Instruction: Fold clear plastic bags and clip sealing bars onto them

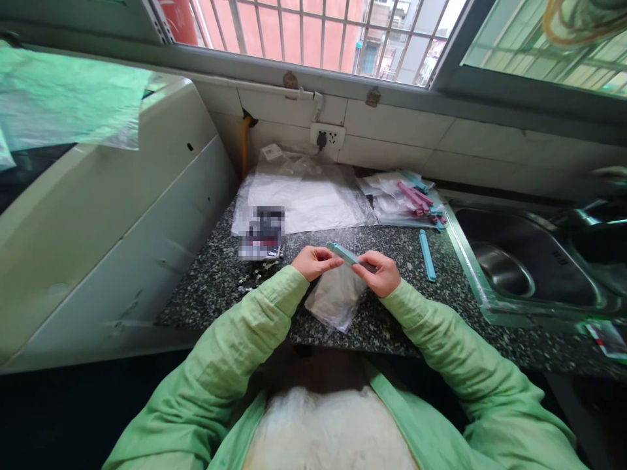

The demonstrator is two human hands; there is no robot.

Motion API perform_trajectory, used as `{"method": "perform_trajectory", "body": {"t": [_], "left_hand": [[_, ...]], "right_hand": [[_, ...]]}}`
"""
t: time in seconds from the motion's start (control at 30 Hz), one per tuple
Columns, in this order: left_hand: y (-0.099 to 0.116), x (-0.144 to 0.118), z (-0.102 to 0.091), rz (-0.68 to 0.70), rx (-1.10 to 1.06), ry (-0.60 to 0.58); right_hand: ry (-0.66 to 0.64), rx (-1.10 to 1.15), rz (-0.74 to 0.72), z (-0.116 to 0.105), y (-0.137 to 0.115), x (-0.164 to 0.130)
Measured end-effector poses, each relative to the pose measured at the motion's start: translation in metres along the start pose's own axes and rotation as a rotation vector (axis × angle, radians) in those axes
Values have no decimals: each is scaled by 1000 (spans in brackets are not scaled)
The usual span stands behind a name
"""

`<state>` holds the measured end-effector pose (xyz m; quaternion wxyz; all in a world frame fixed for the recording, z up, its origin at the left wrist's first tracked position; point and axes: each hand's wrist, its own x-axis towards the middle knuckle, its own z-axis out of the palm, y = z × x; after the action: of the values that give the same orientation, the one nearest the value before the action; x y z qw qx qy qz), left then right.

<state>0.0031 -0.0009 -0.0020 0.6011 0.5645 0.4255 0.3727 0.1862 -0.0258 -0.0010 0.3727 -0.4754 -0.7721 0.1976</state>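
Observation:
Over the front of the counter, my left hand [316, 263] pinches one end of a light-blue bag sealing clip [345, 253]. The fingers of my right hand [380, 274] are closed around its other end. Directly below the clip, a small clear plastic bag [336, 300] rests on the counter between my hands. Its top edge runs up to the clip, but I cannot tell whether it is caught in it. To the right of my right hand lies another light-blue sealing clip [427, 255].
Pink and blue clips [415, 197] lie on plastic bags at the back right. A large clear plastic sheet [313, 192] covers the counter's back, with a blurred-out packet [262, 234] at its front left. A steel sink [533, 261] is to the right, a pale appliance [147, 196] to the left.

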Motion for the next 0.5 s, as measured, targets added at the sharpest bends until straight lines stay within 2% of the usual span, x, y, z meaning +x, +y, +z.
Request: {"method": "perform_trajectory", "body": {"t": [0.5], "left_hand": [[2,-3,4,-31,99,-42]], "right_hand": [[86,-84,-10,-6,1,1]]}}
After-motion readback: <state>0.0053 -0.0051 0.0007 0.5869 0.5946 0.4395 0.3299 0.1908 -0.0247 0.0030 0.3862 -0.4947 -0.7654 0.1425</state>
